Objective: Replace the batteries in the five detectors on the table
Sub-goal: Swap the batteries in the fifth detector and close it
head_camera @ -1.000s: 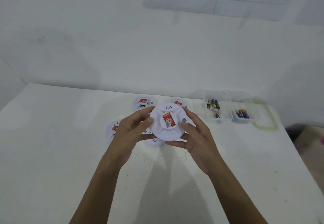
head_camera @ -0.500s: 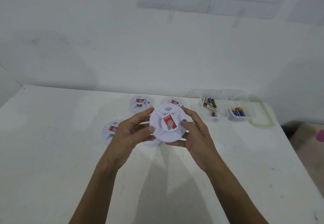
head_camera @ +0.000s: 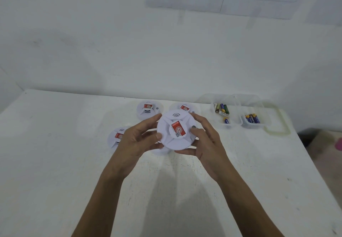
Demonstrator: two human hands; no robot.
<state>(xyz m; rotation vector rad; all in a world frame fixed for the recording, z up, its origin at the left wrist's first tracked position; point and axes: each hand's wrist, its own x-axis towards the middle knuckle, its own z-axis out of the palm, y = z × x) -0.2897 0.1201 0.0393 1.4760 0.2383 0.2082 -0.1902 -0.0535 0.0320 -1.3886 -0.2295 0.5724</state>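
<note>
Your left hand (head_camera: 136, 140) and right hand (head_camera: 207, 144) both grip one white detector (head_camera: 175, 129), lifted above the table (head_camera: 55, 162). Four more detectors (head_camera: 148, 108) lie beyond it. Farther right, clear trays (head_camera: 238, 123) hold the batteries (head_camera: 222, 109).

Soft, even, cool light fills the frame. The forearms cast faint grey shadows on the counter (head_camera: 55, 162) at lower centre. Edges bow and blur slightly.

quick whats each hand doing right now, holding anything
Left hand: grips the left rim of the white detector, lifted off the table.
Right hand: grips the same detector's right rim.
</note>
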